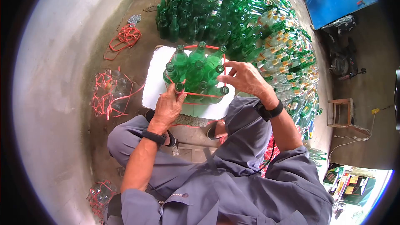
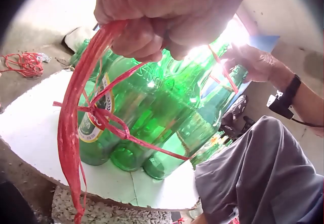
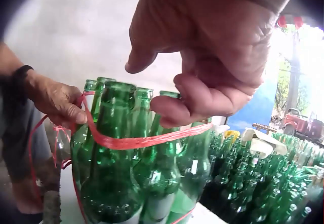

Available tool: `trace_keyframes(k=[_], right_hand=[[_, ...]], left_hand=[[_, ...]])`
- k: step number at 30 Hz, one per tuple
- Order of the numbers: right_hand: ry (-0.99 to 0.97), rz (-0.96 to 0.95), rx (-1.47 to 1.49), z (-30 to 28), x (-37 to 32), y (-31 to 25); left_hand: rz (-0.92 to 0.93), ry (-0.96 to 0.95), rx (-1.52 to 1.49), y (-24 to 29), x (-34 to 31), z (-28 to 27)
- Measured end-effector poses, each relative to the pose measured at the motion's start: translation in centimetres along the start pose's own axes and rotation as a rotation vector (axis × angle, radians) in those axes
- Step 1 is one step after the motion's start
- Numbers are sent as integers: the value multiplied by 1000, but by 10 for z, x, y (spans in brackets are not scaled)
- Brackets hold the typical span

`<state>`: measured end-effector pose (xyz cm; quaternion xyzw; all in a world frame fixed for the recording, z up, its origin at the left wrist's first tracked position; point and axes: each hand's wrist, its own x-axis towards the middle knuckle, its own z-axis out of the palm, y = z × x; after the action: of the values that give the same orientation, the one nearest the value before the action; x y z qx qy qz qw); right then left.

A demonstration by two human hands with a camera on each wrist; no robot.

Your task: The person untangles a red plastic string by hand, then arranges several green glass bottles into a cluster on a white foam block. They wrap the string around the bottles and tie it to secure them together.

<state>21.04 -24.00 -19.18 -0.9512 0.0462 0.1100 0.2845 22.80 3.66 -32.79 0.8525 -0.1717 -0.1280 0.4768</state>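
A cluster of several green glass bottles (image 1: 193, 75) stands upright on a white board (image 1: 152, 91) in front of the person's knees. Red plastic twine (image 3: 131, 143) loops around the bottle necks, and a knotted strand (image 2: 109, 122) crosses lower down. At the near left corner of the cluster, the left hand (image 1: 168, 106) grips the red twine beside a bottle neck; a thick tail of it (image 2: 68, 138) hangs below that fist. The right hand (image 1: 246, 77) is at the right-side bottle tops, thumb and fingers apart and loosely bent, fingertips close over the twine loop.
Many green bottles (image 1: 191, 27) stand beyond the board, with clear ones (image 1: 283, 58) farther right. A heap of red twine (image 1: 125, 39) and a tied bundle of clear bottles (image 1: 112, 91) lie at left. A wooden stool (image 1: 342, 112) is at far right.
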Motion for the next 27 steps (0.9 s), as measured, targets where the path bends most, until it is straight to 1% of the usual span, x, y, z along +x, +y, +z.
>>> trace_keyframes(k=[2,3,4,6,7,8,10,14,16,20,22,27], right_hand=[[52,-82,-38,10,3,-10],[114,-120,-21,19,8,-7],[117,-116,-15,27,15,-6],[137,-36,-264,37,29,0],[188,-86,-245,40,31,3],[188,-83,-242,43,32,6],[212,-105,-325,47,34,9],[146,-163,-342,41,38,10],[110,-246,-388,38,41,11],[58,-241,-394,34,46,8],[19,-235,-416,31,47,6],[39,-206,-413,33,49,5]], left_hand=[[45,20,-6,2,-1,-1],[47,14,0,2,-1,-1],[37,7,6,1,0,-1],[28,-2,15,0,0,0],[26,-2,12,1,1,0],[23,-2,8,1,0,0],[42,5,26,2,0,0],[71,17,22,3,-1,-1],[68,17,15,4,-1,-1],[90,40,48,0,0,1],[63,23,53,1,-1,-1],[13,8,79,6,0,-4]])
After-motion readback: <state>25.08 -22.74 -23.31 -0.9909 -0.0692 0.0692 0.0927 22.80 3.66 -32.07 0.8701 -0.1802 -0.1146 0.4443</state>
